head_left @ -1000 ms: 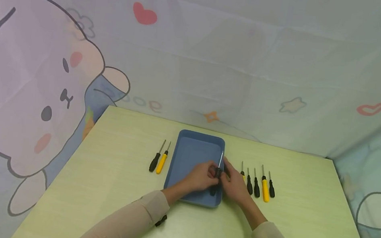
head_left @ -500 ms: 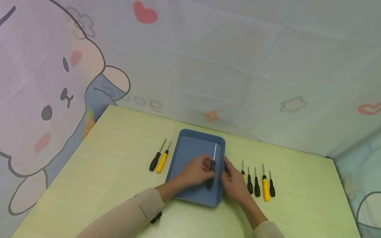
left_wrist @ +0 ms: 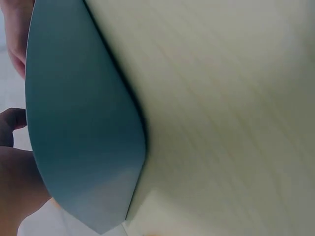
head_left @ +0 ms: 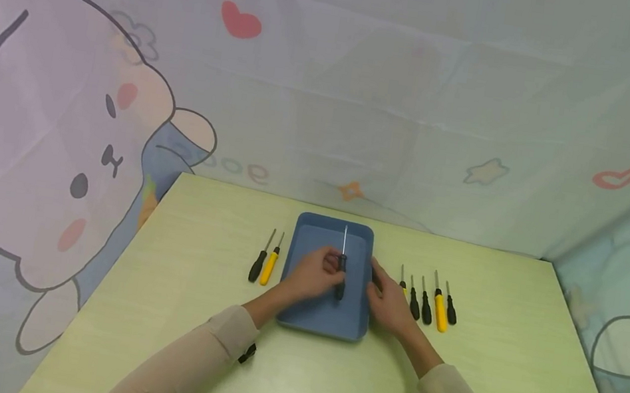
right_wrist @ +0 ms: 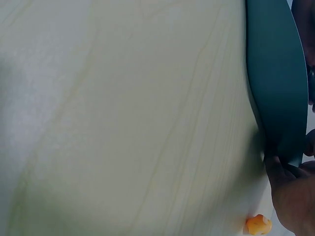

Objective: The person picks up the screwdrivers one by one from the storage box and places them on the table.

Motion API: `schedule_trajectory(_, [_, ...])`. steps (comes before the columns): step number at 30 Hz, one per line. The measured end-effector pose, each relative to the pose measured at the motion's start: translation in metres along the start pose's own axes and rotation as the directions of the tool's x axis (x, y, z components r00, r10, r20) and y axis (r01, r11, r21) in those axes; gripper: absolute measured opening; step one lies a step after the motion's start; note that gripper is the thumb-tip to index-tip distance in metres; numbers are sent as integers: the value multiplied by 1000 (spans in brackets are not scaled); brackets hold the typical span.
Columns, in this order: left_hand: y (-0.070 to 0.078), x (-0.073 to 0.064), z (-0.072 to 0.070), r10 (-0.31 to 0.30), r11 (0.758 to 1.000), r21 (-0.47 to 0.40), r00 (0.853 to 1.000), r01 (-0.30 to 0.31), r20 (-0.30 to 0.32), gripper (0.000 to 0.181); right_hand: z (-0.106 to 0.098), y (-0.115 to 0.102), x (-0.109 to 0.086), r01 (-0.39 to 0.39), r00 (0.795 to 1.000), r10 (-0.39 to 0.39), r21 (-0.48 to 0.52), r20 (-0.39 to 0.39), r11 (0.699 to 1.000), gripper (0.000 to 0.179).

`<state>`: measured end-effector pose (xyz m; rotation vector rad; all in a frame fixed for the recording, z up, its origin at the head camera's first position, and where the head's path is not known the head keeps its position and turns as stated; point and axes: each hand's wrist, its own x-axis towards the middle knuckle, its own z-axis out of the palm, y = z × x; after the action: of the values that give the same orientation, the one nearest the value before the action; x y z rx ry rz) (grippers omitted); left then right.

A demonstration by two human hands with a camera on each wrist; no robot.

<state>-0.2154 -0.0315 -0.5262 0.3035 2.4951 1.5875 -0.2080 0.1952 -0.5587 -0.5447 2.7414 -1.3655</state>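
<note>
In the head view, my left hand [head_left: 313, 273] pinches a black-handled screwdriver [head_left: 341, 274] over the blue tray [head_left: 321, 322]. The screwdriver's shaft points toward the tray's far end. At the tray's right edge, my right hand [head_left: 391, 301] holds the rim. In the right wrist view, that hand [right_wrist: 295, 201] has fingers on the outside of the tray wall [right_wrist: 278, 73]. The left wrist view shows the tray's outer wall [left_wrist: 86, 108], with part of my left hand [left_wrist: 17, 182] behind it. The screwdriver is hidden there.
Left of the tray lie a black screwdriver [head_left: 258, 266] and a yellow screwdriver [head_left: 268, 269]. Several more, including a yellow one [head_left: 440, 311] and a small black one [head_left: 450, 313], lie in a row to the right. A printed cloth [head_left: 365, 96] hangs behind the table [head_left: 313, 384].
My left hand has moved leftward and slightly away from me with the screwdriver, from the tray's right side toward its middle. My right hand has stayed at the tray's right rim.
</note>
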Motion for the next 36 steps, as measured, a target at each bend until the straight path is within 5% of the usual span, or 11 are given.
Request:
schedule_trajectory(13, [-4, 0, -14, -10, 999, -43, 1000, 9, -11, 48, 0, 2, 0, 0, 1000, 0, -7, 0, 1000, 59])
schedule_trajectory(25, [-4, -4, -24, -8, 983, -184, 1000, 11, 18, 52, 0, 1, 1, 5, 1000, -5, -4, 5, 1000, 59])
schedule_trajectory(36, [-7, -8, -27, -25, 982, -185, 997, 37, 67, 66, 0, 1, 0, 2, 1000, -3, -11, -3, 1000, 59])
